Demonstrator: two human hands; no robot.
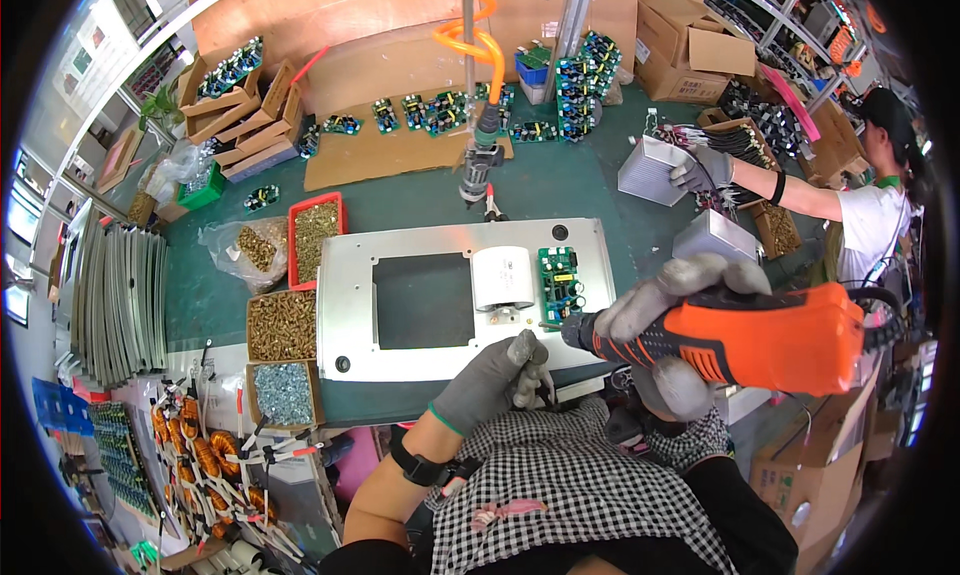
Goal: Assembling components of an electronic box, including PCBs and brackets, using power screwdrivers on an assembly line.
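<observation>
My right hand point(700, 272), in a grey glove, is wrapped round an orange and black power screwdriver point(770, 335) held nearly level. Its bit points left, at the lower left corner of a green circuit board point(561, 275). The board lies on a silver metal panel point(420, 363) with a square cutout. A white cylindrical capacitor point(503, 277) sits on the panel left of the board. Below the capacitor, at the panel's front edge, the fingers of my gloved left hand point(495, 380) are curled together; whatever they pinch is too small to make out.
A red bin point(340, 215) and a cardboard box point(280, 327) of brass fasteners, plus a box of silver screws point(283, 393), stand left of the panel. Another power screwdriver point(482, 165) hangs beyond it. At right a co-worker's gloved hand point(708, 168) touches a finned metal block point(652, 171).
</observation>
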